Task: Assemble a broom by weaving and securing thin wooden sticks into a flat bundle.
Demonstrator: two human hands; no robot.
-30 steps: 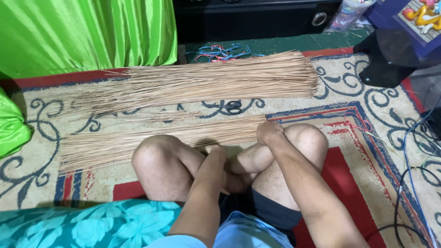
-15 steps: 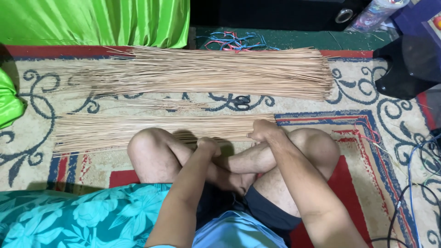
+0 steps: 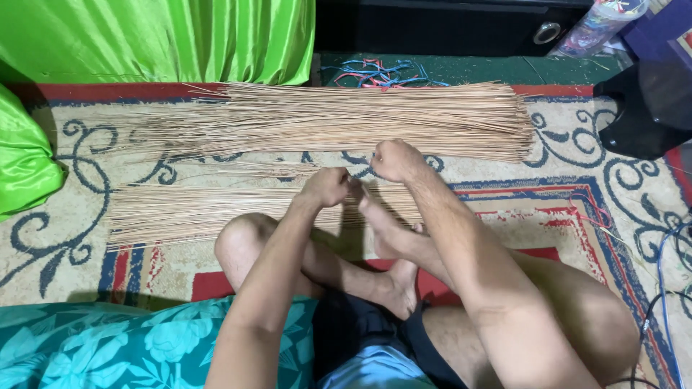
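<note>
Left hand: the left hand [image 3: 326, 186] is curling into a narrow grip over the near bundle of thin tan sticks [image 3: 216, 209]; whether sticks are actually pinched inside, I cannot tell.
Right hand: the right hand [image 3: 395, 160] is closing into a fist just beyond that bundle's right end; what it is holding is hidden.
Sticks: the near bundle is lying across the patterned carpet [image 3: 620, 209], in front of the knees; the larger sheaf of long tan sticks [image 3: 360, 119] is lying toward the carpet's far edge.
Doing it well: my judgement, keeping both hands close together and the stick ends level is helping here.
Surroundings: green satin cloth [image 3: 158, 36] is hanging at the far left corner.
</note>
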